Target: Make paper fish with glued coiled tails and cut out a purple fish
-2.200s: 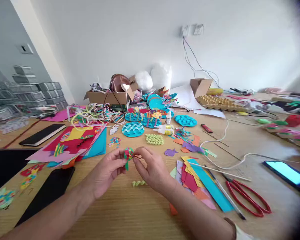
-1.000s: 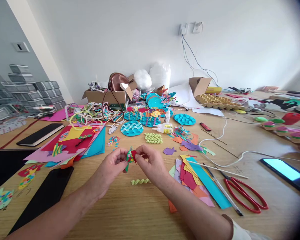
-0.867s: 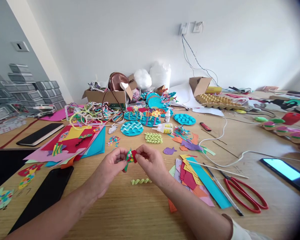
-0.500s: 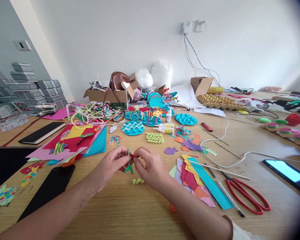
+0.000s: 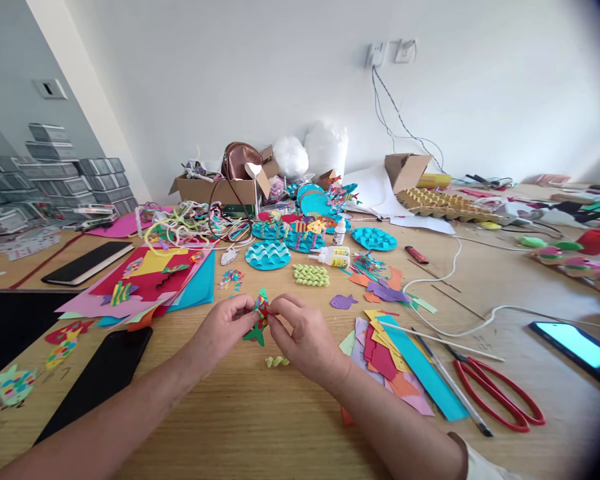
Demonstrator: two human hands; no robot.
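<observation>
A green paper fish (image 5: 255, 331) with coloured spots is held above the table between my two hands. My left hand (image 5: 231, 320) pinches its left edge, thumb towards me. At its right side, the fingertips of my right hand (image 5: 300, 333) are closed at a small red piece against the fish; whether that piece is attached is hidden by the fingers. Just below lies a curled light-green pipe cleaner (image 5: 277, 361). Farther off are braided green pipe cleaners (image 5: 311, 275), a purple paper fish (image 5: 343, 302) and small paper confetti (image 5: 233, 279).
Paper strips (image 5: 420, 367), red-handled scissors (image 5: 500, 393) and a lit phone (image 5: 575, 350) lie right. A dark phone (image 5: 100, 373) and coloured sheets (image 5: 95, 300) lie left. Glue bottles (image 5: 333, 256) and blue wavy discs (image 5: 267, 256) stand behind. A white cable (image 5: 447, 270) crosses the right.
The green fish has turned from nearly edge-on so its spotted face shows more. Both hands keep their grip in nearly the same place, and the view has shifted slightly.
</observation>
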